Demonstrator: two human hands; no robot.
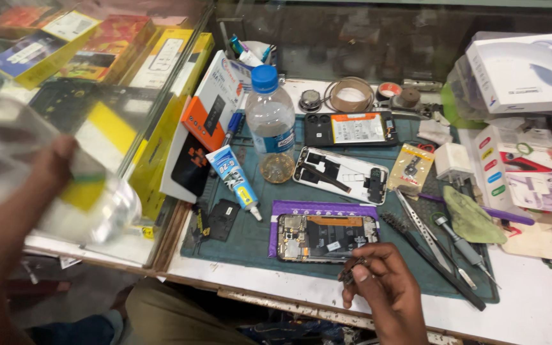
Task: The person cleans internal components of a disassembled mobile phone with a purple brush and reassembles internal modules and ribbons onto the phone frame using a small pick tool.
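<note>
- Right hand (384, 291) at lower centre-right of the frame, fingers closed around a small dark metal part (351, 273), too small to identify.
- Held just below the opened phone (326, 237), circuit side up, lying on a purple sheet (301, 209) on the teal work mat (250, 236).
- Left hand (36, 185) raised at far left, blurred, thumb pressed against a clear plastic sleeve (46, 185) with a yellow patch; grip beyond the thumb impossible to tell.
- Above the opened phone, a white phone frame (342, 174); further up, a dark phone back (351, 128) with a pale label.
- Clear water bottle (270, 118) with blue cap upright at upper centre, glue tube (234, 181) slanted just left of it.
- Tweezers (424, 233) and screwdrivers (464, 246) laid diagonally on the mat's right side, beside a green cloth (471, 217).
- Tape roll (351, 94) near the top edge; white box (524, 71) at upper right.
</note>
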